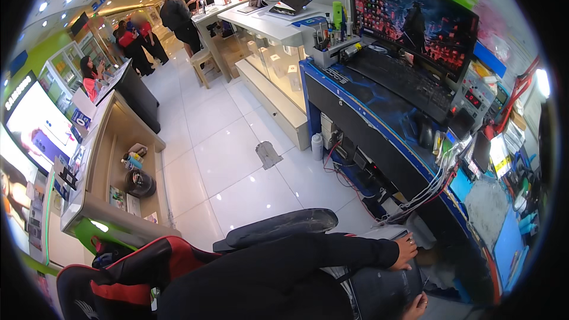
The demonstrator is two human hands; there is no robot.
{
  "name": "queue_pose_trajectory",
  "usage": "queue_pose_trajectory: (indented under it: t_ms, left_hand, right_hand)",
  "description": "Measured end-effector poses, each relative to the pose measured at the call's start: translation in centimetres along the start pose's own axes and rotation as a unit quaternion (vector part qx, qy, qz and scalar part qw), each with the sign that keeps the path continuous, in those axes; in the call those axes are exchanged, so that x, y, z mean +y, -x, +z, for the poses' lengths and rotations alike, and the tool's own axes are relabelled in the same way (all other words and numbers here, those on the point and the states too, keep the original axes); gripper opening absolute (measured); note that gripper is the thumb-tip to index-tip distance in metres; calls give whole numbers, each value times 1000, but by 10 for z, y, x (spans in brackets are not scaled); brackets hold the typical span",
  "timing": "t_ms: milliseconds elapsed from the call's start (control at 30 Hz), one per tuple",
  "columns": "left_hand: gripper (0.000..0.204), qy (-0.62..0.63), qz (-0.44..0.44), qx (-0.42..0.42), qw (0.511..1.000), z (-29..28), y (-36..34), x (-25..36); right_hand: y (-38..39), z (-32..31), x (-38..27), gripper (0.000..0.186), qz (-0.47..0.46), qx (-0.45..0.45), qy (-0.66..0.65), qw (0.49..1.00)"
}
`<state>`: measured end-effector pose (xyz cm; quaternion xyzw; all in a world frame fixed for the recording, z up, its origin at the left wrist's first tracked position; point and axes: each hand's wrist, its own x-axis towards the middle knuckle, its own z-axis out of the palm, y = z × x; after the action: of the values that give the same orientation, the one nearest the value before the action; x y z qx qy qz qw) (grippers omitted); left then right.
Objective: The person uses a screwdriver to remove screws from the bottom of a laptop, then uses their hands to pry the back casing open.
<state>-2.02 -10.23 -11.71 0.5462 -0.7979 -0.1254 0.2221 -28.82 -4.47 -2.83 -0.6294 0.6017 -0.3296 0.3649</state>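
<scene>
A black flat bag [379,296] lies across my lap at the lower right, below my dark sleeve. My left hand [405,252] has its fingers curled on the bag's upper part. Lower down, my right hand [417,304] pinches at the bag's right edge, partly cut off by the frame's bottom; a small detail between those fingers is too small to make out. Beside both hands is the blue-edged black workbench [379,130], with cables [435,178] hanging over its front.
A red-and-black chair [118,284] and padded armrest [284,222] are around me. The bench carries a monitor [415,21], keyboard [394,80] and tools [332,38]. A wooden counter [112,154] stands left, a display case [272,59] ahead, people [178,18] beyond.
</scene>
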Motion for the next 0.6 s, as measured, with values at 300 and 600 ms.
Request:
queue_pose_trajectory:
  t_ms: [300, 600]
  left_hand:
    - [99, 43, 37, -70, 996, 16, 16, 12]
    - [103, 82, 95, -94, 988, 2, 36, 19]
  right_hand:
    - [28, -30, 41, 33, -12, 49, -142, 989]
    - [31, -63, 105, 22, 138, 118, -546, 818]
